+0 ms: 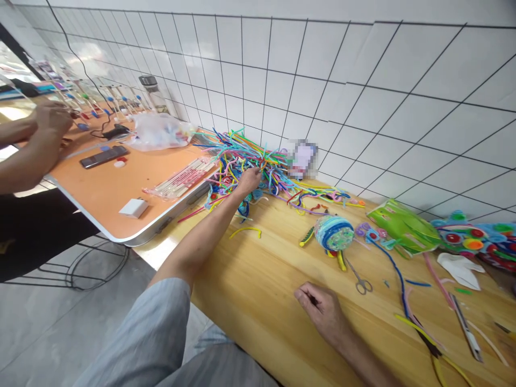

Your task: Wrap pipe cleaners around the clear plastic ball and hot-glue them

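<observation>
My left hand reaches far out into a big heap of coloured pipe cleaners against the tiled wall, with its fingers curled closed among the strands. My right hand rests on the wooden table near me, fingers loosely closed around something small and dark that I cannot make out. A round blue and green wound ball lies between the two hands, and small scissors lie just beyond my right hand.
An orange table to the left holds a phone, a white box, packed sticks and a plastic bag. Another person's hands work there. Green and blue craft pieces and a craft knife lie at the right.
</observation>
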A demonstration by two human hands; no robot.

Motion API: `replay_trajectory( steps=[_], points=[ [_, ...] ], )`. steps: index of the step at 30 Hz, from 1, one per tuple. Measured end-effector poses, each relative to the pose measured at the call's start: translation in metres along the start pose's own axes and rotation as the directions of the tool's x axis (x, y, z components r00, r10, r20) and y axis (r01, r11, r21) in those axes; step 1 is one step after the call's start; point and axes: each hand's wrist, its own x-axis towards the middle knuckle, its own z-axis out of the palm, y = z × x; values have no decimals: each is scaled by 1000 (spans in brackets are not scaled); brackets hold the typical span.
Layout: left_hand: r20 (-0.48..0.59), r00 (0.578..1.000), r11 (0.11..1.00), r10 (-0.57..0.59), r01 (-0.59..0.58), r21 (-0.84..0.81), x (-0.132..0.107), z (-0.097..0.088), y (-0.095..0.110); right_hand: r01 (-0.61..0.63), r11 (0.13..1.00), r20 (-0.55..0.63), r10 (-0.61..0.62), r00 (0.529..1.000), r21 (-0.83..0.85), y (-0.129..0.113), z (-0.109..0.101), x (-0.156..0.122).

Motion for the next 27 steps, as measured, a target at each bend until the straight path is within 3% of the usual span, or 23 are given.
replay_trajectory(
  steps=[9,14,20,24,27],
  points=[
    [4,1000,997,4,-4,77,-14,9,21,-10,1000,7,10,1000,24,-6,-1,2],
    [96,995,997,-26,19,70,-12,14,34,-6,999,5,6,1000,33,-6,-1,2],
    [204,975,996,-88,89,3,-23,-13,27,20,999,-13,-19,1000,32,-7,0,4],
    [214,972,991,-97,113,-67,-41,-32,19,29,999,-15,-28,999,31,-7,0,5],
    [209,974,986,-84,111,-122,-51,-35,18,28,999,-15,-28,1000,28,-8,1,5]
  ],
)
